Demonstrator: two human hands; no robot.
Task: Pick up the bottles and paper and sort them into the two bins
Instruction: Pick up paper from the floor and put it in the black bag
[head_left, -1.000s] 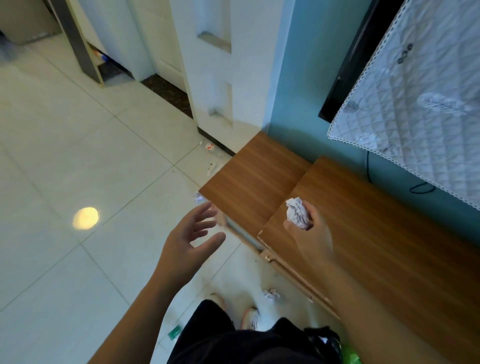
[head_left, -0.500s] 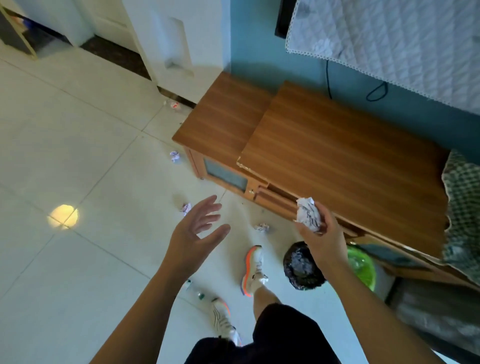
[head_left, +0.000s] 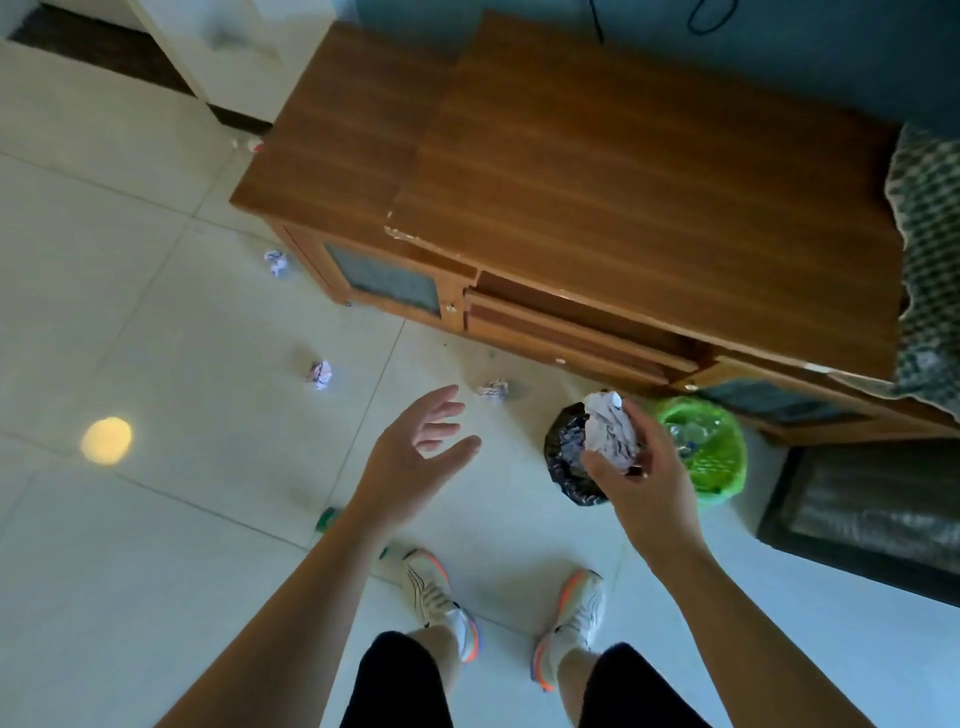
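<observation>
My right hand (head_left: 641, 478) grips a crumpled white paper ball (head_left: 609, 428) and holds it over the black-lined bin (head_left: 563, 457). A green-lined bin (head_left: 719, 452) with clear bottles inside stands just to the right of it. My left hand (head_left: 410, 457) hovers open above the floor, holding nothing. Three more paper balls lie on the tiles: one (head_left: 493, 389) near the black bin, one (head_left: 320, 373) farther left, one (head_left: 276, 262) by the cabinet's corner. A green-capped bottle (head_left: 328, 518) peeks out from under my left forearm.
A low wooden cabinet (head_left: 597, 171) runs along the teal wall behind the bins. A dark box (head_left: 862, 509) sits on the floor at right. A checked cloth (head_left: 930, 260) hangs over the cabinet's right end. My two feet in white and orange shoes stand below the bins.
The view has tipped down and to the right, bringing both bins fully into sight. My right hand has carried the paper ball from over the cabinet to above the black bin.
</observation>
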